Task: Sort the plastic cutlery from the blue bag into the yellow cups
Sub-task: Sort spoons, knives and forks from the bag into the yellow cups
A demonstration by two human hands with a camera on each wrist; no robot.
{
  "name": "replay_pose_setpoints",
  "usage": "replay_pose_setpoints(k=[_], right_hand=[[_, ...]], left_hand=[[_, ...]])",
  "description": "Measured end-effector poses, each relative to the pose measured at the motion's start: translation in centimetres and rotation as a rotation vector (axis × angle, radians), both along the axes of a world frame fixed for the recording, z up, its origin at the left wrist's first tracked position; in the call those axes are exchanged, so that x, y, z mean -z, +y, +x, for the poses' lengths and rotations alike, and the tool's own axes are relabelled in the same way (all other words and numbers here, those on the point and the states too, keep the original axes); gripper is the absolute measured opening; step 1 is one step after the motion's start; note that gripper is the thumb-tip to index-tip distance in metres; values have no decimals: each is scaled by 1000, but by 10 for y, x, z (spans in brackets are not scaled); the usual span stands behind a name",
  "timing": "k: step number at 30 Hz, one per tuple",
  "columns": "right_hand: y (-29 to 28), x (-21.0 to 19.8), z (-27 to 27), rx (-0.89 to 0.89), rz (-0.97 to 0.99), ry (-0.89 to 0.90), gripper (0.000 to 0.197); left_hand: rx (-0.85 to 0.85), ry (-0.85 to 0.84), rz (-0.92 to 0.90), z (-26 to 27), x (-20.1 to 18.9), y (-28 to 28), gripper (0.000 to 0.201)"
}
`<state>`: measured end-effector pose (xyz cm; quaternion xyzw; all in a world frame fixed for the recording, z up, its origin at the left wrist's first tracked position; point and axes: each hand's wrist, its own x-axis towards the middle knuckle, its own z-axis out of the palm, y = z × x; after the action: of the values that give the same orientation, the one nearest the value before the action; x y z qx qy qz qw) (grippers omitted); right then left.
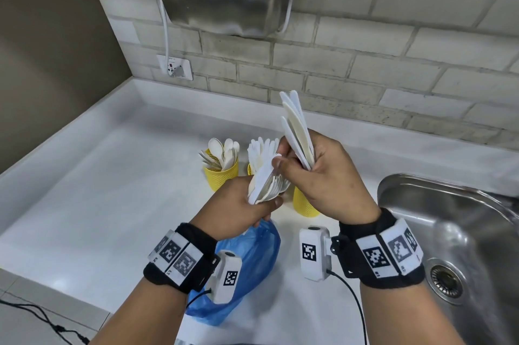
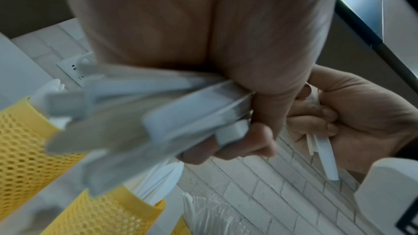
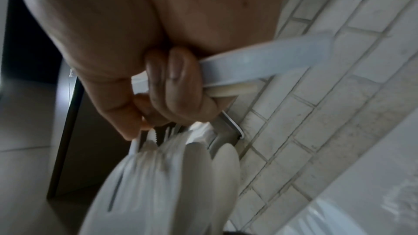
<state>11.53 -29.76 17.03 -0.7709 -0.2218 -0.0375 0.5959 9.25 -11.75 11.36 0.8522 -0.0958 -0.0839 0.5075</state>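
— What have you got in each hand?

— My left hand is curled round a mixed bundle of cutlery, held low over the counter. My right hand grips a fan of knives, blades pointing up toward the brick wall, while its thumb and forefinger reach across to the top of the left bundle. Whether they have pinched a piece there I cannot tell; the spot is small and crowded.

— What is in that left bundle?

— Hard to sort out. From the head view I see flat handles and some rounded ends. Both wrist views are blurred, so I cannot count pieces or name each kind.

— And the yellow cups?

— Three show. The left cup stands clear with spoons upright in it. The middle cup is nearly all hidden behind my left hand and bundle; only a sliver of yellow and the forks standing in it are visible. The right cup is covered at the top by my right hand, so from the head view I cannot see its contents.

— Where is the blue bag?

— The blue bag lies crumpled on the counter below my left wrist, partly covered by the left wrist camera. Its inside is not visible. The steel sink sits to my right, cut off by the edge.
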Motion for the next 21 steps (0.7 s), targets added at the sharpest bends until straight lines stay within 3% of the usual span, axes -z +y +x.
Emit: replay_pose_setpoints(k=[10,14,17,21], right_hand=[[6,-2,2,78,356,65,19],[5,2,0,95,216,43,22],[5,7,-1,89,125,26,14],[7,8,-2,157,233,48,22]], left_hand=[[-20,30,-24,-3,1,3,16],[-37,16,-7,-3,-4,0,11],[-39,6,0,-4,-6,-2,7],[-54,-6,-16,-5,-6,-3,8]])
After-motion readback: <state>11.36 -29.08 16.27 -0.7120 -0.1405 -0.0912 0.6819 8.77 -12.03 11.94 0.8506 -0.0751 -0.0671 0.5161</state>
